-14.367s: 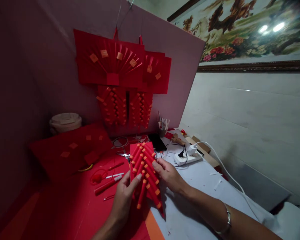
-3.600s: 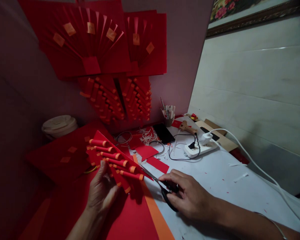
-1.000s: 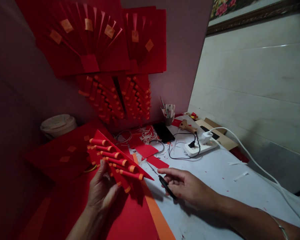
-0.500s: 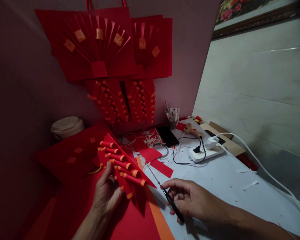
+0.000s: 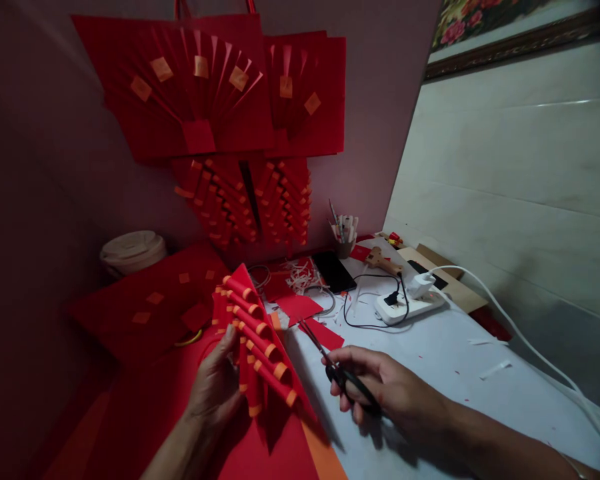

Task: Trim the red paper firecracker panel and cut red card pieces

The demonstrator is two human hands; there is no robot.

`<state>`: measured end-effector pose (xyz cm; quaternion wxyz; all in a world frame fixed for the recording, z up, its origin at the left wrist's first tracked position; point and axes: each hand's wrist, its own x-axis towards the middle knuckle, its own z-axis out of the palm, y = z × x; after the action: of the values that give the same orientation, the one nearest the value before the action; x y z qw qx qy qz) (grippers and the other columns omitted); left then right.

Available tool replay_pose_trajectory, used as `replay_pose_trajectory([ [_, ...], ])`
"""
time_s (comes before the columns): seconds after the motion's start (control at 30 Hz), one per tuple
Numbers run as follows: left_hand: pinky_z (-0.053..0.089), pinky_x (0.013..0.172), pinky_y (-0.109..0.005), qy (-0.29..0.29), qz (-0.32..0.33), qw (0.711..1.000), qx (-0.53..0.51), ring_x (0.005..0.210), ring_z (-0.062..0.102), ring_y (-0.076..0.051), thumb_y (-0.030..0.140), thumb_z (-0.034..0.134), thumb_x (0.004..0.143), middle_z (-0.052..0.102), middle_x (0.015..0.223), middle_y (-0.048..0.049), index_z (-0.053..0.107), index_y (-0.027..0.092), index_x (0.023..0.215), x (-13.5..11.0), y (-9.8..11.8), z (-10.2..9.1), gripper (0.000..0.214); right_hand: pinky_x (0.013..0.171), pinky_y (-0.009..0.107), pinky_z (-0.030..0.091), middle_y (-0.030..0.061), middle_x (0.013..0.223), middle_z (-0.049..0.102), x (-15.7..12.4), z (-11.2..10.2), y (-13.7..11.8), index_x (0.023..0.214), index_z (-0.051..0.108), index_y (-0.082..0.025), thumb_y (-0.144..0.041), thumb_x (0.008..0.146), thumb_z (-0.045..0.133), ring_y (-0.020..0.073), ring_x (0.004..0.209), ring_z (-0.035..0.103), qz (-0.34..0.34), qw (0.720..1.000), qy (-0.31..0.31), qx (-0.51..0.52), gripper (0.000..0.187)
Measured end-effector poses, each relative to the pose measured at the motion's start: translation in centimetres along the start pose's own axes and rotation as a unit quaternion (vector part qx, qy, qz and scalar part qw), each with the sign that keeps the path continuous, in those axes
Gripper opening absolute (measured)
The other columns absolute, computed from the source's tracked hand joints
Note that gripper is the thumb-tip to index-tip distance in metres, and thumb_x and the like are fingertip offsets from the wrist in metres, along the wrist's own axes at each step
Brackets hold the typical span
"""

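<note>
My left hand (image 5: 217,380) is closed on a red paper firecracker ornament (image 5: 260,333), with rows of rolled red tubes banded in orange at their ends. The ornament is tilted, and its red backing edge faces right. In my right hand (image 5: 380,387) is a pair of scissors (image 5: 353,387) with black handles. Its thin blades point up and left, close to the ornament's right side but apart from it. Beneath the ornament lie a large red paper sheet (image 5: 180,427) and an orange strip (image 5: 320,447).
A white power strip (image 5: 410,307) with a looping cable lies right of centre. Behind are a glue gun (image 5: 383,260), a phone (image 5: 333,271) and a pen cup (image 5: 345,240). Red fan decorations (image 5: 200,93) and finished firecracker ornaments (image 5: 283,200) hang on the wall.
My left hand has turned the ornament and shifted it slightly right. My right hand has rotated the scissors, so both blades and the handle loops show more plainly.
</note>
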<state>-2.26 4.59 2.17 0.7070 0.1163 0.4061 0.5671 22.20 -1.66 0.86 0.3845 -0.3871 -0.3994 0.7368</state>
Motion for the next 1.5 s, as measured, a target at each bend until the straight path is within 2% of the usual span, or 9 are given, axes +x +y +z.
replay_pose_trajectory([
  [0.1,0.062,0.062,-0.034,-0.031,-0.012,0.994,0.107,0.060,0.074,-0.023,0.015,0.065,0.085,0.077,0.069,-0.0075,0.073,0.014,0.093,-0.3,-0.7,0.2,0.011,0.055,0.022,0.046,0.0069,0.089,0.065,-0.1,-0.3,-0.5,0.111,0.065,-0.015,-0.038,0.071,0.081,0.0150,0.072,0.062,-0.046,0.998,-0.016,0.044,0.049],
  [0.27,0.061,0.064,-0.036,-0.079,0.018,0.966,0.247,0.070,0.076,-0.028,0.025,0.084,0.069,0.079,0.083,-0.0105,0.067,0.016,0.108,-1.0,-2.2,1.2,0.044,0.059,0.024,0.046,0.0058,0.093,0.066,-0.9,-0.1,-0.7,0.117,0.064,-0.020,-0.029,0.076,0.074,0.0161,0.075,0.060,-0.109,0.992,0.025,-0.064,0.043],
  [0.47,0.055,0.062,-0.032,0.043,0.105,0.920,0.375,0.072,0.073,-0.027,0.015,0.089,0.057,0.078,0.083,-0.0075,0.052,0.019,0.131,-0.8,-2.7,1.1,0.083,0.068,0.030,0.049,0.0042,0.100,0.062,-1.4,0.0,-1.0,0.125,0.062,-0.026,-0.010,0.079,0.061,0.0178,0.081,0.057,-0.240,0.857,0.116,-0.441,0.050],
  [0.63,0.048,0.082,-0.037,0.053,0.231,0.817,0.526,0.096,0.066,-0.035,0.032,0.090,0.054,0.072,0.094,-0.0081,0.070,0.021,0.107,-0.8,-2.1,0.4,0.058,0.077,0.035,0.051,0.0059,0.105,0.063,-1.3,-0.3,-0.8,0.125,0.060,-0.024,-0.014,0.083,0.061,0.0211,0.088,0.059,-0.231,0.822,0.120,-0.507,0.043],
  [0.77,0.043,0.089,-0.039,0.056,0.355,0.737,0.572,0.099,0.060,-0.033,0.037,0.080,0.067,0.064,0.096,-0.0068,0.074,0.025,0.093,-1.9,-2.1,1.2,0.029,0.083,0.038,0.052,0.0080,0.107,0.064,-1.0,-0.5,-0.2,0.125,0.059,-0.022,-0.014,0.085,0.060,0.0241,0.096,0.061,-0.240,0.804,0.128,-0.529,0.041],
  [0.83,0.044,0.085,-0.035,0.012,0.343,0.771,0.537,0.092,0.061,-0.029,0.035,0.076,0.072,0.067,0.091,-0.0054,0.074,0.026,0.084,-2.6,-2.3,1.8,0.015,0.084,0.039,0.053,0.0085,0.108,0.064,-1.0,-0.6,0.0,0.127,0.059,-0.022,-0.015,0.086,0.059,0.0244,0.096,0.061,-0.247,0.795,0.127,-0.539,0.041],
  [0.93,0.047,0.071,-0.030,-0.034,0.197,0.868,0.454,0.076,0.062,-0.024,0.038,0.076,0.072,0.070,0.080,-0.0039,0.073,0.023,0.081,-3.2,-2.8,2.3,0.018,0.083,0.040,0.053,0.0093,0.108,0.064,-1.0,-0.5,0.1,0.131,0.056,-0.023,-0.015,0.086,0.060,0.0248,0.095,0.062,-0.253,0.783,0.126,-0.554,0.045],
  [1.0,0.045,0.064,-0.026,-0.034,0.128,0.900,0.415,0.069,0.059,-0.020,0.039,0.078,0.071,0.070,0.075,-0.0029,0.073,0.020,0.082,-3.3,-3.0,2.4,0.022,0.083,0.040,0.054,0.0097,0.109,0.064,-1.0,-0.5,0.2,0.133,0.055,-0.022,-0.015,0.087,0.059,0.0251,0.095,0.062,-0.253,0.774,0.124,-0.567,0.046],
  [1.5,0.035,0.052,-0.021,-0.039,0.104,0.914,0.391,0.053,0.046,-0.012,0.035,0.079,0.069,0.058,0.057,0.0023,0.069,0.018,0.068,-3.0,-3.3,2.2,0.019,0.085,0.046,0.054,0.0130,0.111,0.065,-1.1,-0.3,0.6,0.135,0.052,-0.017,-0.015,0.089,0.060,0.0289,0.100,0.063,-0.241,0.724,0.101,-0.639,0.047],
])
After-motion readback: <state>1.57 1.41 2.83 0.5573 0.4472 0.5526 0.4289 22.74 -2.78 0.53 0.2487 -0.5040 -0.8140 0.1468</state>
